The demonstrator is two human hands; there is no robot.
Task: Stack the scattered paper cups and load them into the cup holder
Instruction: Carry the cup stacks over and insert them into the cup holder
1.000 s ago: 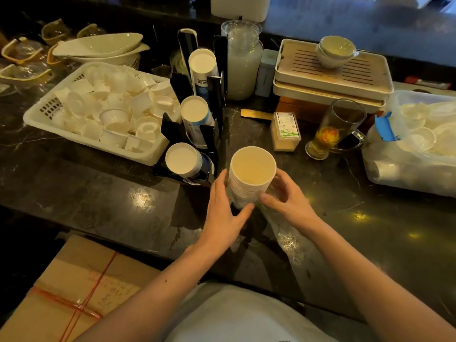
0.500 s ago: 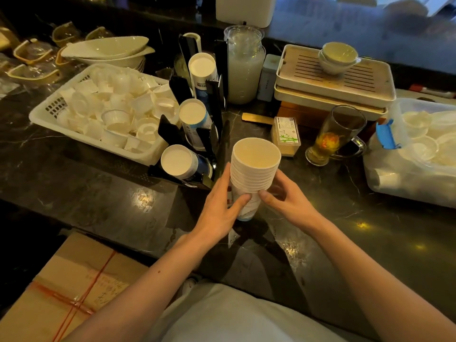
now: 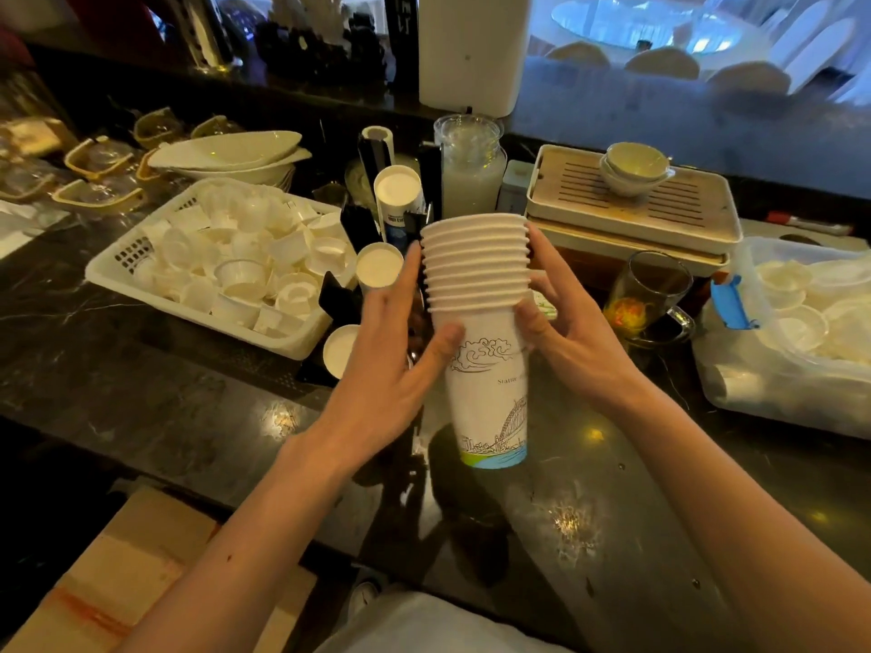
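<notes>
dim bar room, dark polished marble counter. at far left, white slotted plastic basket heaped with small white tubs. just right of it, black slanted cup holder, white cup columns in its slots. next, left hand, fingers up along the rims, thumb pressing the printed wall of the tall nested stack of white paper cups. right hand wrapped round the far side. stack upright between both palms, seemingly clear of the counter. holder up-left, nearer the left hand; likely needs tilting to match.

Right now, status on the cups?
Left grip and right grip both hold stack. Stack upright, not in holder yet. Mug near right grip.
</notes>
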